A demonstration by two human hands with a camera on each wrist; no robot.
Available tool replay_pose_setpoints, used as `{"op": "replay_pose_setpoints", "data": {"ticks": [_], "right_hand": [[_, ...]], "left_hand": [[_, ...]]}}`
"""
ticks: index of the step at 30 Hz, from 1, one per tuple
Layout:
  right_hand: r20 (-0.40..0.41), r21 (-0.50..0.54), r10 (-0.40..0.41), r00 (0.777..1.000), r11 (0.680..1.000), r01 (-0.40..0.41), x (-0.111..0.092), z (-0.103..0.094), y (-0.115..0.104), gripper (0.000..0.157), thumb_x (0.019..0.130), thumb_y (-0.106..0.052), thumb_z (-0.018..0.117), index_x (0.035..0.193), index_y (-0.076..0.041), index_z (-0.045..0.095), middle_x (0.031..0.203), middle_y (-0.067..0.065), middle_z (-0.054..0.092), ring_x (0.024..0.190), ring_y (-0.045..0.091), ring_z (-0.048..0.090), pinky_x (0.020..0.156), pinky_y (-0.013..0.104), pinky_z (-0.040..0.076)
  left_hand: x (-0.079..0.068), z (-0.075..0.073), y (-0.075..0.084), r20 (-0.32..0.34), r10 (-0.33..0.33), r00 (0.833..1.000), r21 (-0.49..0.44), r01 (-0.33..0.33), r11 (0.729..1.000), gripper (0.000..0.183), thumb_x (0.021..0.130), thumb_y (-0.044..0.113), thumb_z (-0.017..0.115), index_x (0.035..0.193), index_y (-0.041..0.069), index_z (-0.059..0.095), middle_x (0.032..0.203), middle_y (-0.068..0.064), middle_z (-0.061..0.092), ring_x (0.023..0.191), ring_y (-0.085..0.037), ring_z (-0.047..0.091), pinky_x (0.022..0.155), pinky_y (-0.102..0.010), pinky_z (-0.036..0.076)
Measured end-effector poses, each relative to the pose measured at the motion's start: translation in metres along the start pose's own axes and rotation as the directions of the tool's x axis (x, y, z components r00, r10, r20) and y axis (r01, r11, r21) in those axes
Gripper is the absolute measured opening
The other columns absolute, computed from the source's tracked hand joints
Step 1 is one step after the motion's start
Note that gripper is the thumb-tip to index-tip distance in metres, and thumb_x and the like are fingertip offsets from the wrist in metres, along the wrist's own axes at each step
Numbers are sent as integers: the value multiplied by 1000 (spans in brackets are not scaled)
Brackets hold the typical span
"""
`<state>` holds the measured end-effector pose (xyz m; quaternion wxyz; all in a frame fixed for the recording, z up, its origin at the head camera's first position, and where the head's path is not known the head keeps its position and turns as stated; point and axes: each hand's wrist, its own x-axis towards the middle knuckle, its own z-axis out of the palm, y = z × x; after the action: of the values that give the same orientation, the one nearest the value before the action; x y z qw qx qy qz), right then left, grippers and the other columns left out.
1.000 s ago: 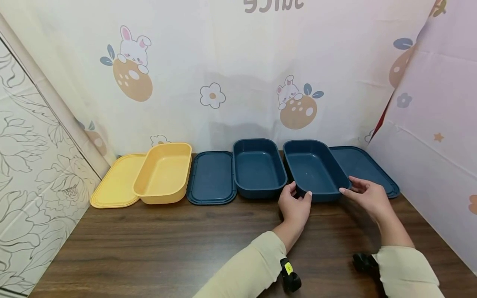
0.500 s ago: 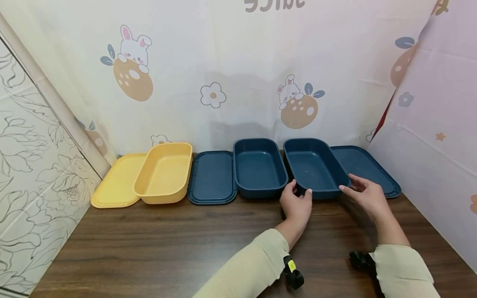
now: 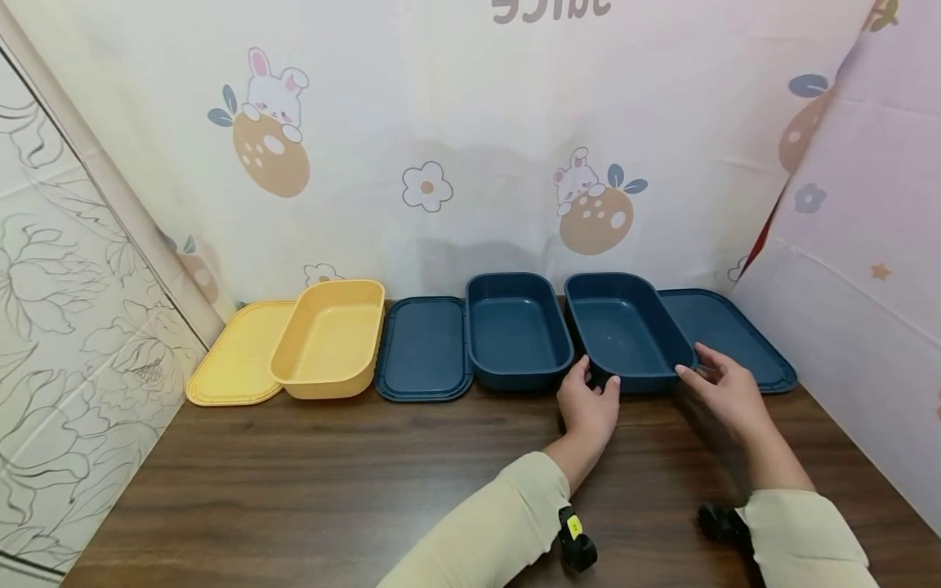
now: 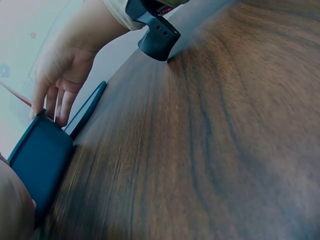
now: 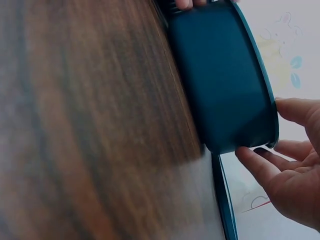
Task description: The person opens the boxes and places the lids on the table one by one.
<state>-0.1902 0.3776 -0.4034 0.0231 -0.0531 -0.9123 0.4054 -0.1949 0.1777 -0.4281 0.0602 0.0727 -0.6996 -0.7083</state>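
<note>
Both hands are at a dark blue rectangular food container (image 3: 625, 331), the right one of two such containers. My left hand (image 3: 590, 408) holds its near left corner, thumb on the front wall, fingers round the left side. My right hand (image 3: 728, 394) grips the near right corner; in the right wrist view a finger (image 5: 291, 106) meets the rim and another digit lies against the lower wall. A blue lid (image 3: 728, 335) lies to the right, partly hidden by the container. The other blue container (image 3: 519, 331) stands just left of it. My left hand (image 4: 14, 202) is mostly cut off in its wrist view.
Further left lie another blue lid (image 3: 425, 349), a yellow container (image 3: 329, 339) and a yellow lid (image 3: 238, 355), all in one row on the wooden table (image 3: 309, 482). A patterned cloth (image 3: 470, 122) hangs directly behind the row.
The held container has shifted very slightly away, toward the cloth, with both hands keeping hold of its corners. The whole head view has drifted a little; the other pieces have stayed in place.
</note>
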Motion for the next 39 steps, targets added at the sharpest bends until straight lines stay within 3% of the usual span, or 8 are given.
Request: {"op": "replay_pose_setpoints", "data": {"ticks": [4,10,19,23,26,32,35,39], "right_hand": [[-18,-5,-4,1000,1000,4,-4,0,-1,78,101,-47,46,154,1,17,150,36,25,129,54,34,91,60,44],[-115,-56,-6,993,998,-1,-15,3,-7,72,101,-46,47,149,6,30,142,36,36,123,52,43,82,54,49],[-201,-132,-62,978,991,35,-26,3,-13,62,101,-40,50,140,8,43,133,36,45,116,51,47,82,63,44],[-214,-179,-96,972,982,58,-29,3,-16,58,100,-36,53,136,9,47,129,36,47,111,51,50,81,63,44],[-207,-208,-131,970,974,88,-31,2,-18,56,100,-35,56,134,9,48,127,36,48,108,51,53,81,63,46],[-176,-263,-203,963,953,152,-38,1,-23,55,99,-33,58,132,10,50,126,36,46,103,52,56,80,63,48],[-165,-292,-256,953,935,200,-41,2,-26,53,98,-30,60,131,10,51,126,35,47,103,51,57,80,62,48],[-158,-328,-349,924,901,284,-43,4,-29,47,95,-23,66,128,9,55,120,32,51,100,46,57,79,57,48]], "left_hand": [[-3,-2,-1,-8,6,1000,37,-6,999,32,84,10,77,114,8,68,108,-2,60,96,-19,63,77,-26,54],[-9,-9,-4,7,114,993,70,-115,991,16,83,6,76,96,9,69,91,1,56,80,-11,60,70,-22,52],[-3,-26,-6,239,157,958,221,-212,952,5,84,12,76,86,14,72,83,9,57,69,3,55,64,-15,47],[0,-35,-3,362,165,918,303,-284,910,5,86,15,75,90,14,72,83,10,57,70,3,54,64,-14,46],[2,-42,-1,480,165,862,385,-376,843,7,88,19,74,94,15,72,85,11,57,73,3,53,65,-12,44],[7,-56,2,657,166,735,486,-581,653,16,91,26,71,105,19,72,93,12,59,78,3,51,66,-10,41],[8,-63,5,696,194,691,497,-659,564,20,91,29,70,108,19,71,97,11,61,83,3,53,69,-9,41],[9,-73,10,723,225,653,507,-724,468,21,92,31,69,109,20,71,100,9,61,85,2,54,71,-10,41]]}}
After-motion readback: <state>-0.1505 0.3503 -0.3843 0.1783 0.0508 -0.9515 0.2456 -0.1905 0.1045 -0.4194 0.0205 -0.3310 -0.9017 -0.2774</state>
